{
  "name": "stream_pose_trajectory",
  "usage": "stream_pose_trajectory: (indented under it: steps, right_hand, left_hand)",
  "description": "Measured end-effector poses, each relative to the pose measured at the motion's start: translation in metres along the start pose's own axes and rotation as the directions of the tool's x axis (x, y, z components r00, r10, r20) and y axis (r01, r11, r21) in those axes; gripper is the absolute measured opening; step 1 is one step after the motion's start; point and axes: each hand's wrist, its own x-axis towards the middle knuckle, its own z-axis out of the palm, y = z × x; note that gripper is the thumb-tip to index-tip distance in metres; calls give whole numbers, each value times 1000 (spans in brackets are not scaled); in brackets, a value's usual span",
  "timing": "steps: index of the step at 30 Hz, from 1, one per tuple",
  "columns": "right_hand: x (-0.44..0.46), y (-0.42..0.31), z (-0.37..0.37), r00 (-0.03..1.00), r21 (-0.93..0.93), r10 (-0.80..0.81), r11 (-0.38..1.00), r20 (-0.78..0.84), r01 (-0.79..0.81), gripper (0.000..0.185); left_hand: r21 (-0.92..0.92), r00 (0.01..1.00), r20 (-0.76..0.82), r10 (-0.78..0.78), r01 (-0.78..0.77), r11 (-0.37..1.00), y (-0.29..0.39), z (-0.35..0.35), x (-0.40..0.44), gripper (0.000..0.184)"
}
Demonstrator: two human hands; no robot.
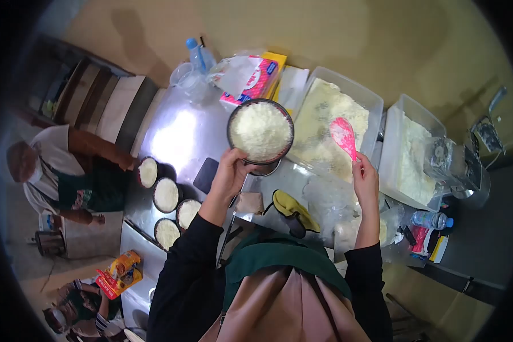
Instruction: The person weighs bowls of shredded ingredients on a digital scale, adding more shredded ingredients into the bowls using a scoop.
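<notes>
My left hand (230, 175) grips the near rim of a dark round bowl (260, 130) heaped with white, crumbly powder. In my right hand (366, 181) is a pink spoon (345, 137), its face dusted with white. The spoon is over a clear plastic bin (376, 102) that holds a wide bed of pale powder. The bowl is raised above the table, left of that bin. Under it, the edge of a round metal container (266, 169) shows partly. Several similar filled bowls (166, 194) stand on the metal table at the left.
A second bin (394, 134) of white powder stands at the right, beside a water bottle (432, 220). Near me lie a yellow and black cloth item (295, 211) and plastic bags. A pink package (251, 85) sits behind. Two other people (68, 171) are at the left.
</notes>
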Motion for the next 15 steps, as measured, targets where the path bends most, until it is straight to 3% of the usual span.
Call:
stream_pose_trajectory:
  steps: [4, 6, 8, 9, 13, 15]
  right_hand:
    - [-12, -31, -26, 995, 142, -63, 987, -82, 74, 28]
    - [-12, -44, -35, 998, 75, -33, 996, -54, 37, 28]
    - [-7, -48, -33, 926, -75, -300, 954, -230, 291, 28]
    - [-2, -44, -31, 909, -115, -336, 941, -246, 317, 29]
    - [13, -36, -23, 950, -345, -245, 923, -191, 169, 31]
    - [15, -32, -18, 954, -347, -243, 922, -178, 170, 31]
  left_hand:
    - [120, 995, 28, -97, 93, 988, -25, 46, 23, 19]
    - [169, 994, 16, -112, 107, 980, -37, 69, 34, 13]
    - [187, 989, 28, -143, 135, 973, -49, 83, 42, 11]
    - [189, 988, 6, -155, 151, 970, -54, 92, 44, 10]
    - [221, 977, -7, -214, 211, 952, -67, 109, 54, 11]
    - [231, 972, -12, -233, 229, 946, -71, 112, 58, 12]
